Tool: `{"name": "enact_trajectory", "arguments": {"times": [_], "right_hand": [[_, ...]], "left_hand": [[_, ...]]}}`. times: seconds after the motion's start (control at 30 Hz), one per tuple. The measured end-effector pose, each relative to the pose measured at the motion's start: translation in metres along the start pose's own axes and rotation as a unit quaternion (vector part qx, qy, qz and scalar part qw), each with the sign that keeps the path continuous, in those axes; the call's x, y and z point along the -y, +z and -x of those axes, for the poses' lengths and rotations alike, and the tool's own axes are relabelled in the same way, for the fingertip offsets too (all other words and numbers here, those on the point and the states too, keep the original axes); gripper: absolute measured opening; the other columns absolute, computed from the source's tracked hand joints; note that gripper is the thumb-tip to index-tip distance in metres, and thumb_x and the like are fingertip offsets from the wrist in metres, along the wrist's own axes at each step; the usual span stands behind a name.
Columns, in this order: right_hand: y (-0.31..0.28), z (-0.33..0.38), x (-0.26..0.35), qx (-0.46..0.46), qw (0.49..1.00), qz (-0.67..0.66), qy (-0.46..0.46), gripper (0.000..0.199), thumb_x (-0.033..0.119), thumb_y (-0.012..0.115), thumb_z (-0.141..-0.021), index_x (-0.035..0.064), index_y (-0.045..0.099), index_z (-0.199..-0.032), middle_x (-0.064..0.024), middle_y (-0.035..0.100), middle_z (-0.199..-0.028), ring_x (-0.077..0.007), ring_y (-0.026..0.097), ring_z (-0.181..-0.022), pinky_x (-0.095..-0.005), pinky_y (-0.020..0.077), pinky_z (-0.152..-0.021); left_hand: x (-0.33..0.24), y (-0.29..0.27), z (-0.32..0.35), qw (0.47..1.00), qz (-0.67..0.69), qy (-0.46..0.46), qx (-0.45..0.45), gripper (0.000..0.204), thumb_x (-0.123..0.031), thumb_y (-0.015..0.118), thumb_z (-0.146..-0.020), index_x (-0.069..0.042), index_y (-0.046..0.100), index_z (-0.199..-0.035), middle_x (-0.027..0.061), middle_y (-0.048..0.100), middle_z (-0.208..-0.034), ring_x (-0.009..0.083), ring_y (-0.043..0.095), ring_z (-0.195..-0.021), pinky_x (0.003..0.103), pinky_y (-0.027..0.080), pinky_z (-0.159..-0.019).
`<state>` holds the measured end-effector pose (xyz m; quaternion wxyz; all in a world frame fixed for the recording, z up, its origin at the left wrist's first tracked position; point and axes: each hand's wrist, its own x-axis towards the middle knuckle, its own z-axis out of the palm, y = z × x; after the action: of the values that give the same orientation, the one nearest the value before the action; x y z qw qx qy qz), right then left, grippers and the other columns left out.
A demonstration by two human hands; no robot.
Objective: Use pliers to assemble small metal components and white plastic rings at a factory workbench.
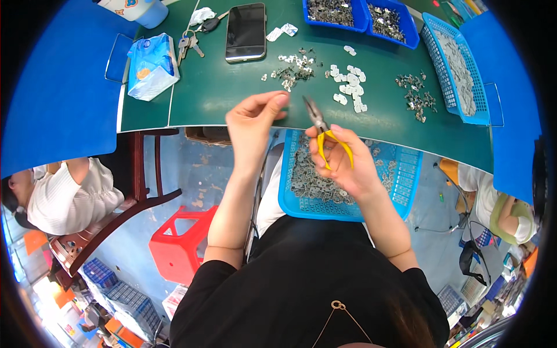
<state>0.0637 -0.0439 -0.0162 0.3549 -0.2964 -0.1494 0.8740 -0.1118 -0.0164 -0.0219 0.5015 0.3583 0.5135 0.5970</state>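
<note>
Center frame: right hand [342, 165] grips yellow-handled pliers [322, 129]; left hand [253, 119] pinches fingertips, w/ blue basket [406, 180] below, green counter [220, 87] above.

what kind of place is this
Probably a small workshop for hand assembly or sorting: blue baskets of small metal parts, more parts piled on a green table, yellow-handled pliers in the right hand, other seated people nearby.

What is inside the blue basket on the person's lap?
The blue basket holds a heap of small grey metal pieces. The right hand, gripping yellow-handled pliers, covers the middle, so what lies there is hidden.
</note>
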Motion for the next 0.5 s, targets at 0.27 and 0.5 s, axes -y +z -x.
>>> {"name": "enact_trajectory", "arguments": {"times": [0.27, 0.5], "right_hand": [[0.002, 0.005, 0.004, -0.023, 0.996, 0.049, -0.075, 0.042, 0.032, 0.042, -0.092, -0.0029, 0.053, -0.114, -0.0079, 0.057, -0.089, -0.0156, 0.053, -0.076, -0.0275, 0.0406, -0.060], [0.014, 0.012, 0.003, -0.068, 0.992, 0.069, -0.083, 0.040, 0.027, 0.038, -0.094, -0.0010, 0.049, -0.121, -0.0093, 0.058, -0.103, -0.0193, 0.056, -0.095, -0.0333, 0.0438, -0.072]], "left_hand": [[-0.006, -0.025, -0.025, 0.874, -0.448, 0.190, -0.021, 0.012, -0.018, 0.070, -0.075, -0.008, 0.070, -0.082, 0.0054, 0.063, -0.083, 0.0214, 0.062, -0.069, 0.032, 0.048, -0.063], [-0.013, -0.020, -0.051, 0.849, -0.496, 0.180, -0.027, 0.013, -0.018, 0.069, -0.076, -0.006, 0.068, -0.079, 0.0074, 0.062, -0.082, 0.0220, 0.063, -0.069, 0.032, 0.047, -0.061]]}}
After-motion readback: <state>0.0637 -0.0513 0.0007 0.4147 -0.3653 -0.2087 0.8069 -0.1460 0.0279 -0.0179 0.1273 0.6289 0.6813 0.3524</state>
